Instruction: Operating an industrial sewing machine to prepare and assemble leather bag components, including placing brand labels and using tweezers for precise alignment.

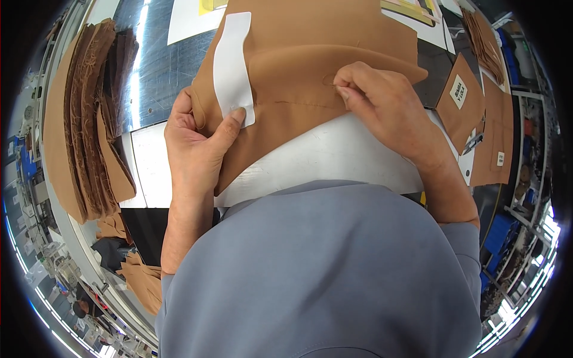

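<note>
A large piece of tan-brown fabric (pixel 292 74) lies across the table in front of me, with a soft fold running sideways through it. My left hand (pixel 197 131) grips its left edge, the thumb pressing on the lower end of a white strip (pixel 233 65) that lies along the fabric. A dark stitched or marked line (pixel 304 103) runs across the cloth between my hands. At the fabric's right part, my right hand (pixel 382 98) is closed in a pinch, thumb against forefinger. A thin loop of brown thread (pixel 326 79) comes out at those fingertips.
At the left stands a thick stack of brown fabric pieces (pixel 83 119) with frayed edges. On the right lie brown pattern pieces (pixel 462 107) with white labels, and a small metal clip-like tool (pixel 473 143). White sheets with yellow frames (pixel 412 9) sit at the back.
</note>
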The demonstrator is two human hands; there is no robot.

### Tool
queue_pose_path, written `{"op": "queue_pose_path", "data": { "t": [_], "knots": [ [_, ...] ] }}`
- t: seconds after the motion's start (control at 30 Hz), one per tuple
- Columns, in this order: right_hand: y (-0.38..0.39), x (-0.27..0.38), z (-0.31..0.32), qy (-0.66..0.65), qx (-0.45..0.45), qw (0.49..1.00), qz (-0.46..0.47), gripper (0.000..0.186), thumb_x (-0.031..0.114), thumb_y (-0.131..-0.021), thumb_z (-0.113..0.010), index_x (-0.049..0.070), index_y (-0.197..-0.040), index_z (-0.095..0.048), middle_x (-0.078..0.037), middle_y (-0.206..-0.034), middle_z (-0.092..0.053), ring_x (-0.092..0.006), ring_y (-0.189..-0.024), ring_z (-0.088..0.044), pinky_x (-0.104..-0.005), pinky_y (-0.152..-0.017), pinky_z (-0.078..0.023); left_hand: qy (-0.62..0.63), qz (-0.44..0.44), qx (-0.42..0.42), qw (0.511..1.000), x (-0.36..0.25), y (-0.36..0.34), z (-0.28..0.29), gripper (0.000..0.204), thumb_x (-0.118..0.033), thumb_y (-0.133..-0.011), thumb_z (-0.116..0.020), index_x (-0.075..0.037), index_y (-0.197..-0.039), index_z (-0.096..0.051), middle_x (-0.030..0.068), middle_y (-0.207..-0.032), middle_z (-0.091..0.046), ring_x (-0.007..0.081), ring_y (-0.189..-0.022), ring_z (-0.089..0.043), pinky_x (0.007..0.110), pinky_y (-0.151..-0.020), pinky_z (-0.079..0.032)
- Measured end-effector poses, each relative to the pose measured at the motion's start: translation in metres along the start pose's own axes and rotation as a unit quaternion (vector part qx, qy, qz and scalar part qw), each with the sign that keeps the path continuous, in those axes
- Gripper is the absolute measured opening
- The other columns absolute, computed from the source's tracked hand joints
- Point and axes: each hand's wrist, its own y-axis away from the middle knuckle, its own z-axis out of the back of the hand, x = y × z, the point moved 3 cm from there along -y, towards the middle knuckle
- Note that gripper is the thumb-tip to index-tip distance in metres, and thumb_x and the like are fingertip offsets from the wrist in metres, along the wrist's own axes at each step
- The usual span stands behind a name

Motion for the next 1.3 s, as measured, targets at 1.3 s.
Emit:
{"op": "queue_pose_path", "data": {
  "t": [1.3],
  "knots": [
    [-0.077, -0.011, -0.031, -0.187, 0.057, 0.977, -0.089, 0.016, 0.017, -0.105, -0.057, 0.005, -0.096, -0.053, 0.001, -0.070, -0.052, -0.0084, -0.065, -0.049, -0.0266, -0.061, -0.043, -0.286, -0.164, -0.085, 0.940, 0.000, -0.066, 0.030, 0.050, -0.006, -0.083, -0.074, -0.001, -0.128, -0.053, 0.0151, -0.096, -0.074, 0.0187, -0.087, -0.073, 0.033, -0.079, -0.058]
  ]
}}
